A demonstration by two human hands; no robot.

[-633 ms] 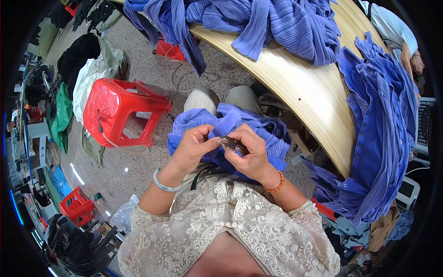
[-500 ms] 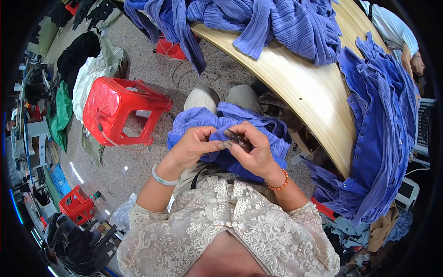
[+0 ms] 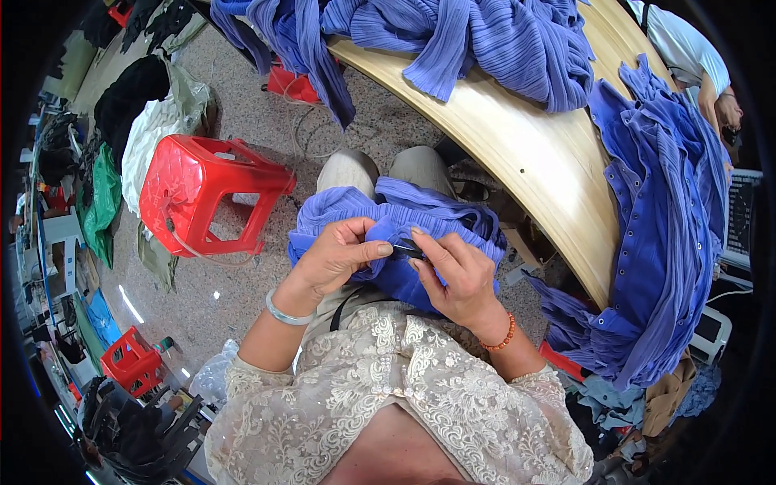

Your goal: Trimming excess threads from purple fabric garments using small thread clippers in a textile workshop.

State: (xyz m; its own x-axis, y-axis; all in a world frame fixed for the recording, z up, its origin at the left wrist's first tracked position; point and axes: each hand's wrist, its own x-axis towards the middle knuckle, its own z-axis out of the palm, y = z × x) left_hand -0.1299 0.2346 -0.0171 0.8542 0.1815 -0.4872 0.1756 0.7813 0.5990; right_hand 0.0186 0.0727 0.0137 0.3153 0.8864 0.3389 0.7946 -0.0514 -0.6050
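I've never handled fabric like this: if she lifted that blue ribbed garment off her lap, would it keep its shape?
Probably not. The blue ribbed garment sags in soft folds over her knees, so it looks floppy. It bunches easily between her left hand and right hand, suggesting it is light and stretchy.

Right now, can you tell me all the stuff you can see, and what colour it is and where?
Garment on lap: one, blue-purple, ribbed, on the person's knees under both hands.
Small dark tool: one, pinched at the garment between the hands; its kind is too small to tell.
Wooden table: one, pale, curving along the upper right.
Garment piles: several, blue-purple, on the table top and hanging off its right end.
Big stool: one, red plastic, on the floor to the left.
Small crate: one, red, lower left floor.
Bags and cloth: several, white, green, black, far left.
Left hand: silver bangle, grips the garment.
Right hand: orange bead bracelet, grips the garment.
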